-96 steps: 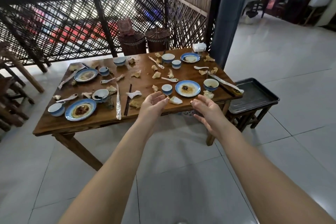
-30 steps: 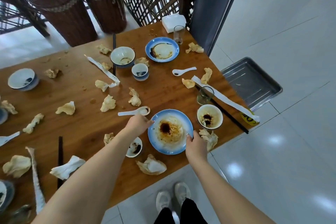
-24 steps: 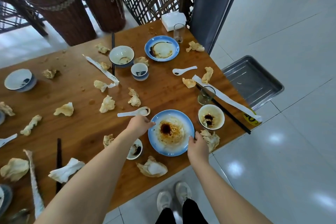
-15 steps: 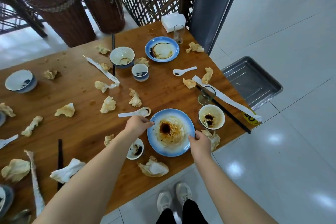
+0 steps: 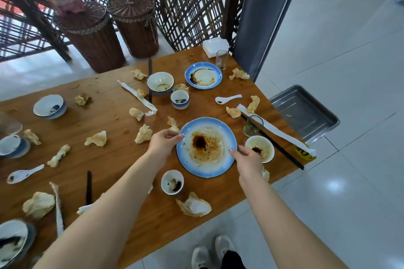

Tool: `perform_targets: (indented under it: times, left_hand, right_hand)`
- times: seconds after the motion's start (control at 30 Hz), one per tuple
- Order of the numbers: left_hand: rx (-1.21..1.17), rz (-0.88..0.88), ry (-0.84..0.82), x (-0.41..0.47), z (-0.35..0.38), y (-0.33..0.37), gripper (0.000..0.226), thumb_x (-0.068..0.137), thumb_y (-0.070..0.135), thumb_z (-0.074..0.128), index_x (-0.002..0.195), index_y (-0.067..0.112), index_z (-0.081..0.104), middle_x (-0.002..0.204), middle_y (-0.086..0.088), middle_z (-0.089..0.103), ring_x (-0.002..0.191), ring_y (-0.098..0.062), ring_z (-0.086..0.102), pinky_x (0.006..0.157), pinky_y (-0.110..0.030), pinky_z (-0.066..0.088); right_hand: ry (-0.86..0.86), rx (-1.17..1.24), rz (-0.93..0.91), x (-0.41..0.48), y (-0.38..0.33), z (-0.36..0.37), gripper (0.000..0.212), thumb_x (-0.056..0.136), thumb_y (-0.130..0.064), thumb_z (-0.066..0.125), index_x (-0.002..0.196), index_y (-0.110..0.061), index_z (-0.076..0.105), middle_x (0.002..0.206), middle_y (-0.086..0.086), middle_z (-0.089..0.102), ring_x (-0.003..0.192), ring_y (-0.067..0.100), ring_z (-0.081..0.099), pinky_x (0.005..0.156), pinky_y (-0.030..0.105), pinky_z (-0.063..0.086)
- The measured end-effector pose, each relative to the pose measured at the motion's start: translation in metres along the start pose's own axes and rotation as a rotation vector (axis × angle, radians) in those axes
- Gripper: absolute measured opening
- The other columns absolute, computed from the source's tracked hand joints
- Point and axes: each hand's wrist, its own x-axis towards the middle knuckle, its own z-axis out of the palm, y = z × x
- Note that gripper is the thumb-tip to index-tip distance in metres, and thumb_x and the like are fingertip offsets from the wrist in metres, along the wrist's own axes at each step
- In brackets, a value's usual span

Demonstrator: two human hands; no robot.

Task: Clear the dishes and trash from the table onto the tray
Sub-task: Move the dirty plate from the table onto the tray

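Wooden worktop (image 5: 118, 159) in front of you is messy. Closest to you lies a crumpled napkin (image 5: 193, 205), then a small dirty cup (image 5: 172, 182). Your left hand (image 5: 162, 143) and right hand (image 5: 246, 160) each pinch the rim of the blue plate (image 5: 206, 147) with curled fingers. Farther right, past the worktop edge, sits the metal tray (image 5: 306, 113).

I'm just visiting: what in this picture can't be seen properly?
Head view only.
Crumpled napkin beside the blue plate: mostly under the right hand.
Yellow label at the table corner: partly covered by a paper wrapper, unreadable.
Corner dish, bottom left: cut by the frame, blurred.
Glass, left edge: cut off, blurred.
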Motion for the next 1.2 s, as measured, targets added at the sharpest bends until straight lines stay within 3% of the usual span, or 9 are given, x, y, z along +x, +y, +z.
perform_targets:
  times: [0.13, 0.23, 0.33, 0.53, 0.63, 0.77, 0.83, 0.93, 1.2]
  left_hand:
    - [-0.077, 0.033, 0.045, -0.003, -0.005, 0.018, 0.011, 0.086, 0.024, 0.07, 0.086, 0.016, 0.062, 0.083, -0.004, 0.062, 0.072, -0.017, 0.057, 0.056, -0.024, 0.048]
    - [-0.122, 0.028, 0.065, 0.0, -0.006, 0.035, 0.013, 0.087, 0.021, 0.069, 0.094, 0.012, 0.063, 0.093, -0.009, 0.065, 0.083, -0.023, 0.065, 0.068, -0.032, 0.057]
    - [-0.081, 0.041, 0.098, 0.01, -0.007, 0.053, 0.014, 0.087, 0.025, 0.069, 0.094, 0.015, 0.063, 0.096, -0.006, 0.065, 0.088, -0.022, 0.064, 0.072, -0.033, 0.056]
    - [-0.038, 0.113, 0.148, 0.048, 0.001, 0.094, 0.019, 0.085, 0.026, 0.072, 0.096, 0.013, 0.064, 0.079, 0.003, 0.058, 0.075, -0.015, 0.056, 0.061, -0.024, 0.045]
    - [-0.024, 0.116, 0.183, 0.08, 0.01, 0.119, 0.017, 0.086, 0.021, 0.071, 0.095, 0.009, 0.063, 0.076, -0.001, 0.059, 0.06, -0.013, 0.053, 0.045, -0.02, 0.044]
    - [0.047, 0.083, 0.25, 0.128, 0.027, 0.143, 0.026, 0.087, 0.027, 0.07, 0.103, 0.007, 0.065, 0.073, -0.004, 0.058, 0.069, -0.021, 0.054, 0.072, -0.038, 0.051]
    - [0.119, 0.061, 0.287, 0.15, 0.033, 0.15, 0.024, 0.089, 0.03, 0.067, 0.102, 0.01, 0.064, 0.073, -0.001, 0.057, 0.066, -0.018, 0.055, 0.066, -0.035, 0.051]
    - [0.333, 0.051, 0.279, 0.18, 0.041, 0.158, 0.02, 0.093, 0.033, 0.06, 0.1, 0.014, 0.059, 0.086, -0.004, 0.061, 0.061, -0.012, 0.049, 0.05, -0.027, 0.035]
    - [0.611, 0.068, 0.217, 0.242, 0.053, 0.177, 0.018, 0.091, 0.029, 0.063, 0.089, 0.013, 0.055, 0.083, 0.0, 0.054, 0.074, -0.017, 0.049, 0.06, -0.028, 0.035]
  right_hand:
    - [0.01, -0.002, -0.025, 0.005, -0.02, 0.005, 0.039, 0.089, -0.014, 0.067, 0.127, -0.009, 0.06, 0.125, 0.007, 0.062, 0.119, 0.027, 0.053, 0.101, 0.039, 0.043]
    - [0.012, 0.024, -0.059, 0.014, -0.039, 0.005, 0.035, 0.087, -0.012, 0.069, 0.121, -0.008, 0.063, 0.12, 0.007, 0.063, 0.116, 0.027, 0.056, 0.1, 0.041, 0.045]
    - [0.012, 0.058, -0.098, 0.029, -0.061, 0.01, 0.034, 0.084, -0.01, 0.072, 0.117, -0.005, 0.065, 0.117, 0.008, 0.064, 0.112, 0.026, 0.057, 0.1, 0.039, 0.047]
    - [-0.016, 0.013, -0.17, 0.081, -0.105, 0.027, 0.031, 0.083, -0.012, 0.073, 0.112, -0.005, 0.066, 0.116, 0.008, 0.065, 0.105, 0.023, 0.059, 0.097, 0.038, 0.049]
    - [-0.042, -0.034, -0.191, 0.119, -0.133, 0.038, 0.029, 0.084, -0.014, 0.073, 0.111, -0.007, 0.067, 0.111, 0.006, 0.065, 0.098, 0.021, 0.061, 0.08, 0.031, 0.055]
    - [-0.1, -0.114, -0.184, 0.174, -0.168, 0.057, 0.027, 0.084, -0.014, 0.073, 0.109, -0.009, 0.068, 0.108, 0.005, 0.066, 0.093, 0.021, 0.063, 0.072, 0.027, 0.055]
    - [-0.11, -0.158, -0.188, 0.196, -0.18, 0.068, 0.026, 0.084, -0.015, 0.072, 0.11, -0.009, 0.068, 0.108, 0.002, 0.065, 0.096, 0.02, 0.061, 0.078, 0.027, 0.054]
    - [-0.118, -0.215, -0.199, 0.226, -0.189, 0.082, 0.03, 0.084, -0.017, 0.073, 0.112, -0.009, 0.067, 0.112, 0.002, 0.063, 0.103, 0.02, 0.058, 0.09, 0.032, 0.051]
    - [-0.043, -0.318, -0.192, 0.284, -0.19, 0.116, 0.031, 0.086, -0.019, 0.07, 0.115, -0.01, 0.066, 0.115, 0.007, 0.065, 0.099, 0.021, 0.058, 0.081, 0.029, 0.049]
